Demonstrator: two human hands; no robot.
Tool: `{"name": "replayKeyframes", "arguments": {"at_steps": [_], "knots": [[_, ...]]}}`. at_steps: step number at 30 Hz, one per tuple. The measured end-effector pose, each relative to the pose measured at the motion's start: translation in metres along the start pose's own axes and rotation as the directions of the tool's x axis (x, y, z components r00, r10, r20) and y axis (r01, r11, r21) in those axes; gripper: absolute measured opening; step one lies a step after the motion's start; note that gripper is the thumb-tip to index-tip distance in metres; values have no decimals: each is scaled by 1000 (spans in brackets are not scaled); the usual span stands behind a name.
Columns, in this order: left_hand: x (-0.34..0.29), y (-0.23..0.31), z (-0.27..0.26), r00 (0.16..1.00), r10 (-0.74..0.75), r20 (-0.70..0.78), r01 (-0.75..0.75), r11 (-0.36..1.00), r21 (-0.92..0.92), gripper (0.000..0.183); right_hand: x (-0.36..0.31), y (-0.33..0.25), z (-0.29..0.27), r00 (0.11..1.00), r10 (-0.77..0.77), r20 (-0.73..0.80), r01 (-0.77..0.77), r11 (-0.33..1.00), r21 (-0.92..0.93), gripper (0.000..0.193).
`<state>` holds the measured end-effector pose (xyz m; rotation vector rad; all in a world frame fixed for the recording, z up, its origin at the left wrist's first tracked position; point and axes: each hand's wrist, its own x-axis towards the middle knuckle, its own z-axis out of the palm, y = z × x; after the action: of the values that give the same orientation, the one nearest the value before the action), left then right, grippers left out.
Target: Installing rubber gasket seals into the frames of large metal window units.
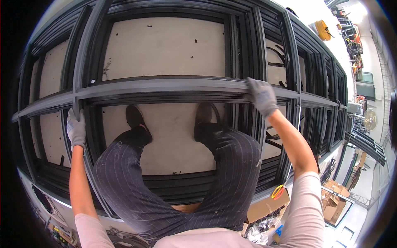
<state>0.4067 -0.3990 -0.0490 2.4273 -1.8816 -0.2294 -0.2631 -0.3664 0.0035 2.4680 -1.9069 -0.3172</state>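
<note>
A large dark grey metal window frame (165, 85), divided by crossing bars, lies on top of a stack of similar frames in front of me. My left hand (76, 129), in a grey work glove, is closed around an upright bar (87, 62) just below where it meets the long crossbar. On the right, my gloved right hand (262, 97) rests on the crossbar near another upright bar (259, 45). Its fingers are slightly smeared by motion and partly hidden, so their grip is unclear. Both my feet stand on the floor inside the frame's opening.
Small dark scraps lie on the pale floor (165, 49) within the openings. Orange-handled scissors (277, 192) are near the frame's edge, beside a cardboard box (268, 206). A yellow spool (322, 30) stands at the far right, and a fan (371, 119) farther off. Black strips (276, 58) curl inside the right opening.
</note>
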Motion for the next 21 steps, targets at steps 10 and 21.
{"name": "replayKeyframes", "arguments": {"at_steps": [10, 21], "knots": [[4, -15, 4, 999, 26, -33, -32, 980, -195, 47, 14, 6, 24, 972, -164, -168, 171, 985, 34, 66], [8, -38, 20, 999, 2, -33, -7, 984, -178, 59, 72, -95, 12, 963, -208, -169, 234, 960, 151, 54]]}}
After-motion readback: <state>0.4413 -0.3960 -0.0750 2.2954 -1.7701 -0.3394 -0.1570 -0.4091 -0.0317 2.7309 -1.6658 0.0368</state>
